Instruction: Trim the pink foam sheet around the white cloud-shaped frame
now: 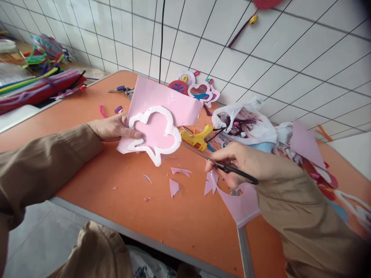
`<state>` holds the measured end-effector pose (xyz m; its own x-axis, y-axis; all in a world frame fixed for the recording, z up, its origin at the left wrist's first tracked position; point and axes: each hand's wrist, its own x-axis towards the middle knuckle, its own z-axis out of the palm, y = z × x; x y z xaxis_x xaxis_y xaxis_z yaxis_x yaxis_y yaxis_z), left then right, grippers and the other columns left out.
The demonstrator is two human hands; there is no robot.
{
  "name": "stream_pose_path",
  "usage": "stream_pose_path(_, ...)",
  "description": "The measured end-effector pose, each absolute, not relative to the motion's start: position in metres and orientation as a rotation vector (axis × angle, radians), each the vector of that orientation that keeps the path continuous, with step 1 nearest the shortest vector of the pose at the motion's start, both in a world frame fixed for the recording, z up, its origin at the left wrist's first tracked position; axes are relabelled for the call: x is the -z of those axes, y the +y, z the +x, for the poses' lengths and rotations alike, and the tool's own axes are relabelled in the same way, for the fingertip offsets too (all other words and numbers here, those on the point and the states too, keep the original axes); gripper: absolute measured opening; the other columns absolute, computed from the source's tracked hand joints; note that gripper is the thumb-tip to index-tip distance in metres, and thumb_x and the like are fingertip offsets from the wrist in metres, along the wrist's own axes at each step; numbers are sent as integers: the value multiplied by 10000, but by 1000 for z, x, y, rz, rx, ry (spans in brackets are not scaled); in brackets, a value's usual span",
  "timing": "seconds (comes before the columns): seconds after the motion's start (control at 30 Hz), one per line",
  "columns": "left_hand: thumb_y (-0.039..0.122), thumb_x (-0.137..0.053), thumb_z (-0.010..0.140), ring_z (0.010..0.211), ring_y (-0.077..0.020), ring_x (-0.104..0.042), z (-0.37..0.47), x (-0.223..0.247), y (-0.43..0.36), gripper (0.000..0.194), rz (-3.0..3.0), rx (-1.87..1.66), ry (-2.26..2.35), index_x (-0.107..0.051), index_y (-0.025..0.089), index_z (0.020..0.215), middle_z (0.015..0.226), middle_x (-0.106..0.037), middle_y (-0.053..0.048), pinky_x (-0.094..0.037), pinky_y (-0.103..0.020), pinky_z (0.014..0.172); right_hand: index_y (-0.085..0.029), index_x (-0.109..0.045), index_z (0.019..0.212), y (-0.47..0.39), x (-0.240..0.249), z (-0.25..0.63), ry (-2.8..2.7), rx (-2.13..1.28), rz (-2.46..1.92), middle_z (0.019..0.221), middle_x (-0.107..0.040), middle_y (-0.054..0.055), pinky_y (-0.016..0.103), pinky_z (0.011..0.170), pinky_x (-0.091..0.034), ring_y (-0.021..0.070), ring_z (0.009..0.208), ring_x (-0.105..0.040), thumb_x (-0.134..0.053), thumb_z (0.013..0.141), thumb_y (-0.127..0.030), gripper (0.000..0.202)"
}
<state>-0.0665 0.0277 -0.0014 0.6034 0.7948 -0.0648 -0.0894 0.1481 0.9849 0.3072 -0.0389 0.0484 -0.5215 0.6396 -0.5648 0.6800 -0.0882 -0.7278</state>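
Observation:
My left hand (117, 127) grips a pink sheet (165, 96) together with a white outline cutout (171, 112) that lies against it, thumb on top. The outline has rounded lobes and a pointed tip at the bottom; pink shows through its middle. Part of the sheet's lower edge is cut close to the outline. In my right hand (232, 162) is a pair of scissors (228, 168) with a black handle, its blades pointing left toward the sheet. Pink scraps (174, 188) lie on the orange table below. A larger pink offcut (240, 204) rests under my right hand.
A yellow glue gun (199, 138) lies behind the scissors. White plastic bag (261, 129), finished cutouts (199, 90) and pliers (127, 91) sit near the tiled wall. Colourful pipe cleaners (37, 90) are piled at the left. More pink and red pieces (308, 144) lie at the right.

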Motion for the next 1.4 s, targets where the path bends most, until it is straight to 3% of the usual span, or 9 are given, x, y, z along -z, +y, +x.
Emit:
stream_pose_path(0.13, 283, -1049, 702, 644, -216, -776, -68, 8, 32, 304, 1215, -635, 570, -855, 103, 852, 800, -830, -131, -687, -311, 711, -117, -748, 1004, -29, -32, 309, 2278, 1842, 1505, 638, -624, -20, 247, 508, -391, 118, 560, -528, -1036, 471, -654, 809)
stream_pose_path(0.4, 221, -1008, 758, 684, -229, -800, -67, 16, 32, 228, 1168, -657, 524, -883, 126, 923, 840, -842, -129, -710, -364, 812, -131, -760, 1007, -27, -24, 322, 2304, 2073, 1389, 567, -610, -29, 264, 476, -406, 118, 482, -516, -992, 531, -715, 789)
stream_pose_path(0.57, 322, -1038, 721, 649, -222, -784, -61, 14, 25, 287, 1173, -660, 550, -874, 115, 834, 725, -805, -128, -696, -303, 718, -161, -768, 1007, -22, -12, 312, 2508, 1919, 1523, 656, -613, -14, 284, 515, -412, 136, 567, -530, -985, 580, -693, 716)
stream_pose_path(0.7, 336, -1055, 694, 635, -195, -776, -57, 13, 19, 296, 1155, -659, 554, -882, 126, 810, 723, -809, -109, -691, -273, 705, -191, -778, 987, -19, -4, 303, 2569, 1910, 1468, 721, -597, 1, 293, 530, -408, 155, 624, -533, -956, 551, -793, 764)
stream_pose_path(0.93, 323, -1043, 716, 661, -196, -771, -57, 11, 21, 264, 1225, -628, 563, -889, 127, 803, 767, -827, -114, -651, -234, 628, -108, -719, 1116, -35, -18, 290, 2547, 1963, 1399, 834, -629, 36, 313, 690, -411, 179, 756, -598, -831, 663, -899, 918)
stream_pose_path(1.1, 363, -1048, 706, 656, -156, -751, -49, 4, 16, 279, 1294, -612, 531, -886, 149, 785, 746, -813, -68, -649, -197, 658, -155, -673, 1043, -37, -4, 277, 2775, 1776, 1444, 818, -593, 14, 320, 683, -395, 165, 727, -553, -757, 850, -730, 612)
stream_pose_path(1.23, 358, -1041, 718, 662, -166, -754, -42, 2, 9, 292, 1317, -658, 471, -870, 150, 830, 759, -807, -57, -675, -237, 707, -219, -598, 851, -34, 10, 269, 2900, 1648, 1521, 728, -520, -11, 320, 646, -370, 164, 686, -472, -727, 828, -489, 299)
stream_pose_path(1.4, 353, -1037, 724, 666, -180, -754, -39, 4, 7, 320, 1338, -687, 501, -846, 133, 856, 769, -806, -68, -679, -260, 719, -237, -543, 770, -34, 18, 263, 2980, 1406, 1678, 723, -474, -8, 318, 657, -386, 163, 706, -415, -733, 828, -437, 282)
